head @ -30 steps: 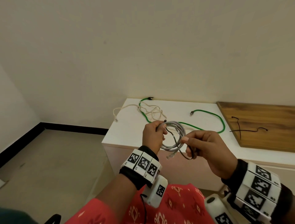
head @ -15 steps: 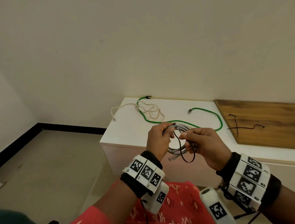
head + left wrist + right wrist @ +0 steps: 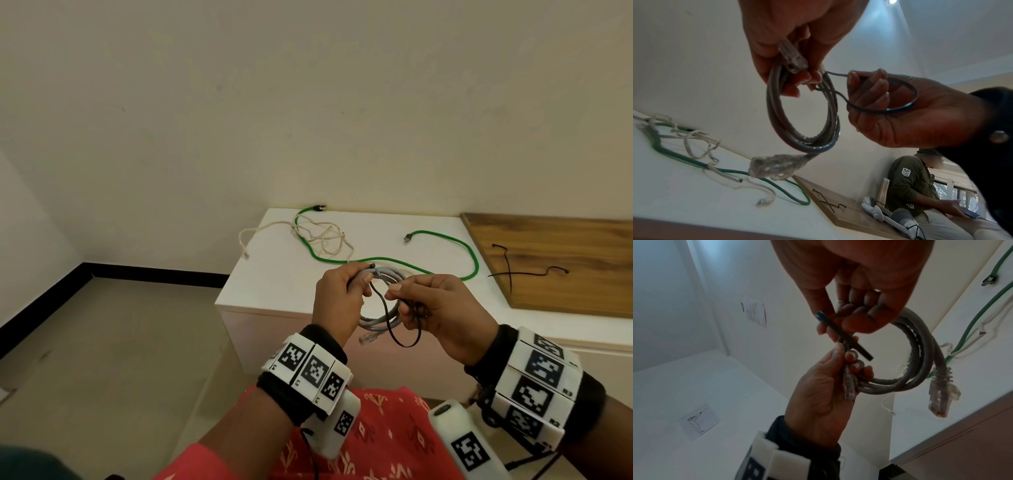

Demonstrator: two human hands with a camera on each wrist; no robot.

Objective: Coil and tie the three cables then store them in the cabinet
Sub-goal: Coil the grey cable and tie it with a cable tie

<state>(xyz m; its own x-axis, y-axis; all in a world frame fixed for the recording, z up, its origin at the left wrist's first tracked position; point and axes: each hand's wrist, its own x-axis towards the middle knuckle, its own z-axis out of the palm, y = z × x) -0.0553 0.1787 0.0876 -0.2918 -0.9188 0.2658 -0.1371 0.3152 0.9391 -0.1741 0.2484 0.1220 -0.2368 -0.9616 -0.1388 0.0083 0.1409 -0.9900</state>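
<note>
My left hand (image 3: 337,301) grips the near-left side of the coiled grey cable (image 3: 378,320), fingers curled round the bundled strands with one clear plug (image 3: 792,56) tucked under them; from the head view that plug is hidden behind my knuckles. My right hand (image 3: 433,310) pinches a thin black tie (image 3: 394,329) between thumb and forefinger, the other fingers folded over it. The tie loops through the coil and hangs below my hands in a slack bight; where its ends run inside my right palm I cannot make out. The coil stands roughly upright in the air between my hands, above the front edge of the counter (image 3: 274,284), its ring facing me and its long axis running up and down. The second clear plug (image 3: 369,338) dangles off the bottom of the coil, pointing down and to my left. In the wrist views it is blurred.

Beyond my hands, on the white counter, the green cable (image 3: 442,238) lies uncoiled in a long wavy run from the back wall to the right, partly hidden behind my fingers in the middle. The cream cable (image 3: 325,240) lies in a loose tangle across its left part, one end trailing off the left edge. To the right, on a wooden board (image 3: 565,284), lie two more black ties (image 3: 513,272), crossed. The board is cut off at the frame edge.
</note>
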